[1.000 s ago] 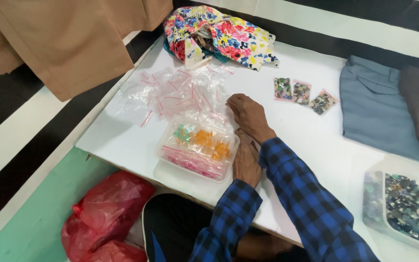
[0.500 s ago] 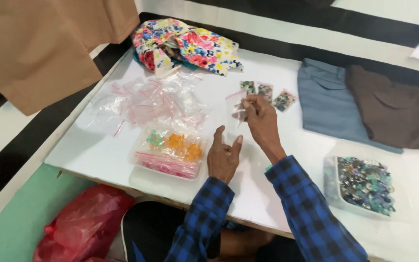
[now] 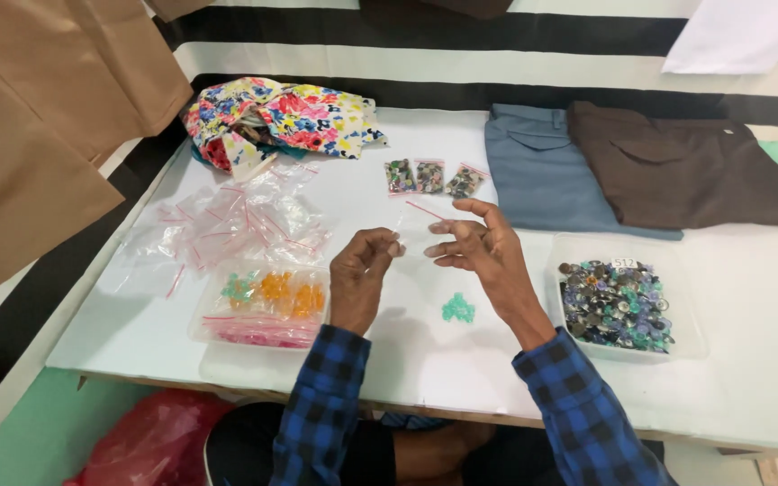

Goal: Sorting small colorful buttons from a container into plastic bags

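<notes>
Both my hands hover above the white table [image 3: 506, 378] and hold a small clear zip bag [image 3: 418, 225] with a red strip between them. My left hand [image 3: 360, 274] pinches its left edge with thumb and fingers. My right hand [image 3: 479, 247] grips its right side, fingers partly spread. Below the hands a small heap of green beads [image 3: 457, 309] lies on the table. To the left stands a clear box [image 3: 263, 306] with green, orange and pink beads. A pile of empty clear zip bags [image 3: 236, 225] lies beyond it.
A clear tray of mixed dark buttons [image 3: 619, 301] sits at the right. Three small filled bags [image 3: 429, 177] lie at the back centre. Floral cloth [image 3: 281, 121], folded blue trousers [image 3: 542, 171] and brown trousers [image 3: 677, 162] lie along the back. A red plastic bag [image 3: 150, 441] sits below the table.
My hands have lifted off the bead box and moved right to hold a clear bag up between them. The view shifted right, and a heap of green beads now lies on the table.
</notes>
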